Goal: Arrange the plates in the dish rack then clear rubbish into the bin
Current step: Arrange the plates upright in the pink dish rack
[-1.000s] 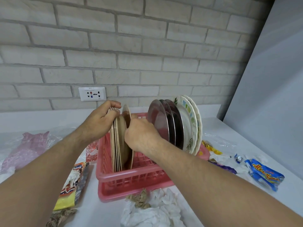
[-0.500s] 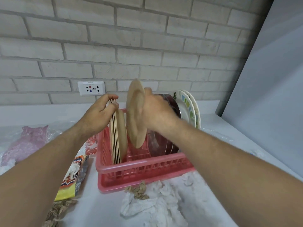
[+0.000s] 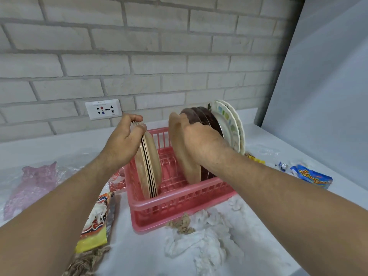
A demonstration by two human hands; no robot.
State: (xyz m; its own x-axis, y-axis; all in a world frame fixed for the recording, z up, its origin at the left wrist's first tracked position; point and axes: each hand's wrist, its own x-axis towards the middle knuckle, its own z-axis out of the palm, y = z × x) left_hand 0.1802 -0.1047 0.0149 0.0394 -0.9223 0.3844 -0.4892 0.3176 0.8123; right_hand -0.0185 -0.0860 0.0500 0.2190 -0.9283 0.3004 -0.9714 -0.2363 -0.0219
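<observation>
Right-hand fingers [image 3: 184, 120]: curled over the top rim of one round tan plate [image 3: 179, 156], thumb side toward us, gripping it. Left-hand fingers [image 3: 135, 117]: curled over the top edges of the stack of matching tan plates [image 3: 152, 164], pinching them together upright.

Change noted: one second back, this single plate stood against the stack under both hands. Half a second back it was lifted clear above the rack. Now the right hand [image 3: 199, 142] has carried it across and lowered it, so its lower edge sits inside the pink plastic slatted dish rack [image 3: 179, 204], just beside the dark metal plates [image 3: 201, 116]. We cannot tell whether it touches them or is seated in a slot. The left hand [image 3: 123, 146] has kept its place on the stack at the rack's left end.

Further right, the white plates with coloured patterns [image 3: 229, 124] stand at the rack's far end.

Our reading: the plates are being spread out one at a time, from the packed stack into open slots. One transfer is nearly done, and several tan plates are left.

Rubbish is untouched on the white counter [image 3: 139, 255]:
- crumpled white tissue [image 3: 201, 242]
- a brown paper wad [image 3: 181, 224]
- an orange and yellow snack packet [image 3: 97, 220]
- a blue snack wrapper [image 3: 312, 176]
- a pink plastic bag [image 3: 33, 182]

No bin is in view.
</observation>
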